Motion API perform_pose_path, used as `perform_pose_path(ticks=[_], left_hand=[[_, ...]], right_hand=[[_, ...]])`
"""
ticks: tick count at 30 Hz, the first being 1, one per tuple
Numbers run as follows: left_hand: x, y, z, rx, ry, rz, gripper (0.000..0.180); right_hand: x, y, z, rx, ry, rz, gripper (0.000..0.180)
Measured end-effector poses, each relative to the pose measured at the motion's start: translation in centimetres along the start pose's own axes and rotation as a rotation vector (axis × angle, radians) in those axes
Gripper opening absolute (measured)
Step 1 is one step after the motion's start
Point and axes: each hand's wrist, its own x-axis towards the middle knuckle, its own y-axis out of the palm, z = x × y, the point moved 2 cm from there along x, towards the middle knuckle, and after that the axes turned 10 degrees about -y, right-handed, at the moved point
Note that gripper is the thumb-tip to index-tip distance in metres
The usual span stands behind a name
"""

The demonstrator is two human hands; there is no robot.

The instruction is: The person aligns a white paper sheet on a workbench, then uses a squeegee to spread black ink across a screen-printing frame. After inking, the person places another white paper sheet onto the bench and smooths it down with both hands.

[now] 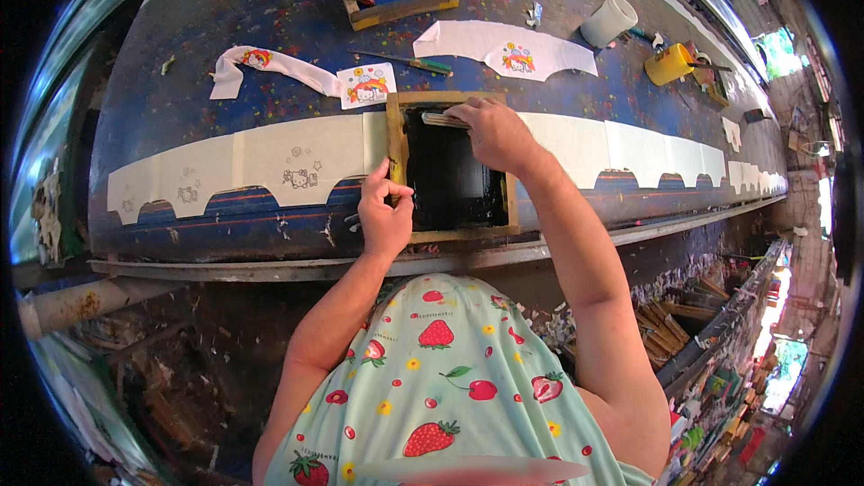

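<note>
Some tabletop (288, 22) separated the mid-picture wooden frame (461, 237) from the top-centre tray (407, 15); the left hand (387, 218) pinched the frame's left edge, the arched right hand (499, 137) gripped a squeegee (439, 120).

Extends right arm (576, 243) forward and inward, bent slightly at right elbow (607, 301); holds right hand (497, 130) closed, back uppermost. Angles left forearm (335, 310) forward and inward; positions left hand (387, 216) farther back and leftward, with fingers (379, 178) curled.
</note>
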Motion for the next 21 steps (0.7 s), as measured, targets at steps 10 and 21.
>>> perform_pose_path(ticks=[10, 21], left_hand=[[0.1, -0.1, -0.2, -0.093, -0.067, 0.027, 0.011], [0.5, 0.4, -1.1, 0.08, -0.027, -0.046, 0.021]], right_hand=[[-10.1, 2.0, 9.8, -0.045, -0.087, 0.016, 0.05], [-16.7, 1.2, 9.5, 0.187, 0.005, -0.249, 0.047]])
